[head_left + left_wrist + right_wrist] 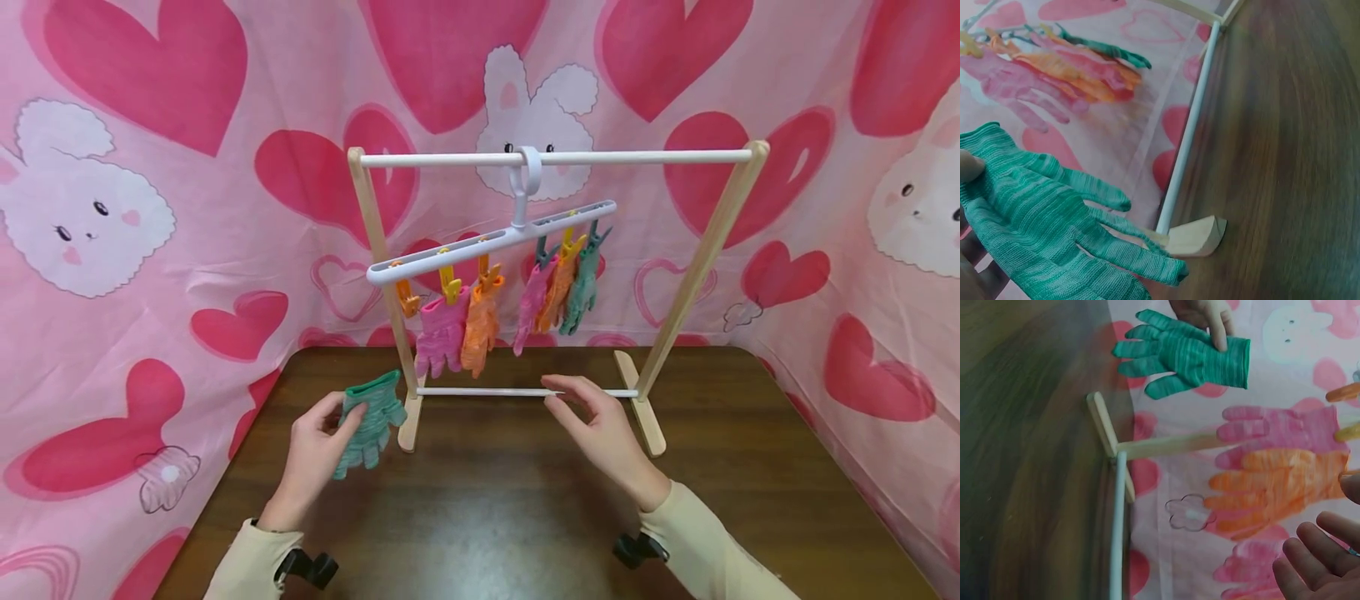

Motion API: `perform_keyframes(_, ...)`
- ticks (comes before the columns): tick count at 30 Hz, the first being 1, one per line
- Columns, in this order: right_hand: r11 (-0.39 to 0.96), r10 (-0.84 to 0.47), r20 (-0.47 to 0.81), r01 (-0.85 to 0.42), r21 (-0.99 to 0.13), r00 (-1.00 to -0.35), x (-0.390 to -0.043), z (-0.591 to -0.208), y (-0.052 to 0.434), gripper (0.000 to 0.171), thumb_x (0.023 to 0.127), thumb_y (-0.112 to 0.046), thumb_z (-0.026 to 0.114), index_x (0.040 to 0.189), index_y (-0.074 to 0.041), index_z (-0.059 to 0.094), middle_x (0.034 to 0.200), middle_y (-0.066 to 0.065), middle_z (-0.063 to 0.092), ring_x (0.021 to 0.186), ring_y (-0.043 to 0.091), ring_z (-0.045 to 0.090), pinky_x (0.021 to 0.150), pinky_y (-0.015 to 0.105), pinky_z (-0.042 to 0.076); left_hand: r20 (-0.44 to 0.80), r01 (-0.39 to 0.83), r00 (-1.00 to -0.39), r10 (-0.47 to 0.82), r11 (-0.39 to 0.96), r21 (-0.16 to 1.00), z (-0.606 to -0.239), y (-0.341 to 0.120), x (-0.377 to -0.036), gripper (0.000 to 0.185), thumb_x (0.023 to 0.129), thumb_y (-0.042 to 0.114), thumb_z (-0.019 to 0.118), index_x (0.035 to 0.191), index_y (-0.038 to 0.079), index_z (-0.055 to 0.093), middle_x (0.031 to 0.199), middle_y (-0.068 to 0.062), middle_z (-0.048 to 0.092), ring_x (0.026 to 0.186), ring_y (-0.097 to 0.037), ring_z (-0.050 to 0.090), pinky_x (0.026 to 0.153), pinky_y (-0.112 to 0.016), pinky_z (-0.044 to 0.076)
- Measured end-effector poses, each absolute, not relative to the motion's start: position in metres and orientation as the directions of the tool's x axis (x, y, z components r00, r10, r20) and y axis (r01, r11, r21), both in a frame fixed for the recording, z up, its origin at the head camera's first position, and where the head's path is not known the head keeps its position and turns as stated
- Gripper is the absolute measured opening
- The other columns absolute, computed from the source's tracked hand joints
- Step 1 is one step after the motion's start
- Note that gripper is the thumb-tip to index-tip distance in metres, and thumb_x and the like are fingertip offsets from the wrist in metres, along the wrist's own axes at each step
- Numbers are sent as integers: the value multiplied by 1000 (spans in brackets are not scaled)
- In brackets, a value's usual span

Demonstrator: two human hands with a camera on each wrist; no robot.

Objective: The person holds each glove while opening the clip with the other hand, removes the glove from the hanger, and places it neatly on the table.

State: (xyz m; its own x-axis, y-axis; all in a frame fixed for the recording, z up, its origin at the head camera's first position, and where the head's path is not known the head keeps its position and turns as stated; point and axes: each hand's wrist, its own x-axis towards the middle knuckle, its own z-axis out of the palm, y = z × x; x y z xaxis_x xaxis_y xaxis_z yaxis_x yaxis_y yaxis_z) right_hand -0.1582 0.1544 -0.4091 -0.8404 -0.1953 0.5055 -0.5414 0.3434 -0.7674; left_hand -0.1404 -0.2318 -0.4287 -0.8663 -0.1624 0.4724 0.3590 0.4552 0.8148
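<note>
My left hand [318, 450] pinches a green striped knit glove [372, 421] near its cuff, thumb in front, with the glove's fingers hanging down. It is left of the rack, below an orange clothespin [407, 297] with nothing clipped in it. In the left wrist view the glove [1054, 212] spreads across the lower left. My right hand [603, 433] is held in the air before the rack's lower bar, its fingers loosely bent and holding nothing. A white hanger [487, 244] carries clipped gloves: a pink glove [442, 333] and an orange glove [481, 325] on its left half.
The hanger hooks over the white top bar [637, 157] of a wooden-legged rack. On its right half hang another pink glove [535, 300], an orange glove [559, 292] and a green glove [582, 292]. The rack stands on a brown table [480, 517] before a pink heart-print cloth [300, 67].
</note>
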Motion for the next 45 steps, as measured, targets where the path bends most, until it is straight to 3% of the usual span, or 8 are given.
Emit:
perform_keyframes(5, 395, -189, 458, -494, -774, -869, -157, -419, 167, 28, 99, -12, 72, 127, -8, 72, 123, 5, 74, 110, 23, 70, 99, 19, 48, 546, 401, -826, -139, 535, 743, -433, -239, -149, 16, 89, 0, 80, 102, 9, 78, 92, -6, 73, 75, -2, 61, 69, -12, 52)
perform_keyframes(11, 433, -181, 421, -456, -777, -889, -157, -430, 179, 28, 100, -14, 71, 127, -9, 72, 124, 4, 73, 114, 17, 69, 100, 31, 53, 594, 442, -800, -87, 584, 681, -440, -252, -160, 15, 89, -2, 79, 101, 8, 78, 93, -5, 73, 80, -2, 59, 73, -8, 48)
perform_keyframes(18, 461, -164, 381, -412, -786, -910, -156, -441, 188, 27, 100, -16, 71, 126, -10, 73, 123, 2, 74, 114, 13, 67, 97, 17, 48, 628, 456, -777, -47, 646, 612, -447, -264, -173, 17, 89, -3, 79, 103, 6, 78, 94, -4, 74, 82, -5, 60, 77, -9, 47)
perform_keyframes(24, 519, -166, 344, -379, -766, -924, -156, -449, 193, 28, 101, -19, 71, 126, -7, 72, 122, 1, 74, 113, 16, 67, 98, 33, 54, 659, 481, -749, 64, 737, 475, -446, -272, -186, 24, 85, -6, 81, 106, 5, 79, 97, -4, 74, 83, -17, 66, 82, -7, 47)
perform_keyframes(28, 540, -173, 342, -379, -752, -924, -157, -453, 195, 28, 101, -19, 70, 125, -8, 73, 120, 1, 74, 111, 16, 68, 96, 39, 56, 649, 465, -754, 105, 783, 414, -444, -278, -194, 26, 85, -6, 81, 108, 6, 79, 100, -5, 73, 85, -23, 68, 81, -29, 58)
perform_keyframes(32, 547, -174, 351, -387, -742, -920, -157, -456, 196, 25, 100, -19, 71, 124, -10, 74, 118, 2, 74, 108, 13, 68, 93, 39, 56, 635, 458, -762, 126, 799, 390, -442, -284, -201, 27, 85, -6, 81, 109, 5, 78, 100, -8, 73, 87, -28, 69, 79, -55, 58)
perform_keyframes(38, 544, -184, 378, -415, -729, -907, -157, -459, 198, 23, 99, -15, 71, 120, -7, 74, 114, 2, 75, 102, 8, 68, 88, 32, 56, 659, 483, -730, 181, 819, 310, -439, -293, -212, 30, 82, -8, 83, 108, 5, 78, 99, -10, 73, 86, -31, 69, 76, -56, 58)
perform_keyframes(45, 528, -194, 391, -431, -732, -900, -155, -459, 200, 19, 99, -12, 71, 116, -8, 75, 112, 3, 75, 97, 7, 69, 86, 33, 58, 669, 551, -649, 363, 830, 84, -440, -300, -228, 36, 72, -7, 90, 104, 6, 78, 94, -9, 71, 81, -31, 68, 70, -51, 56)
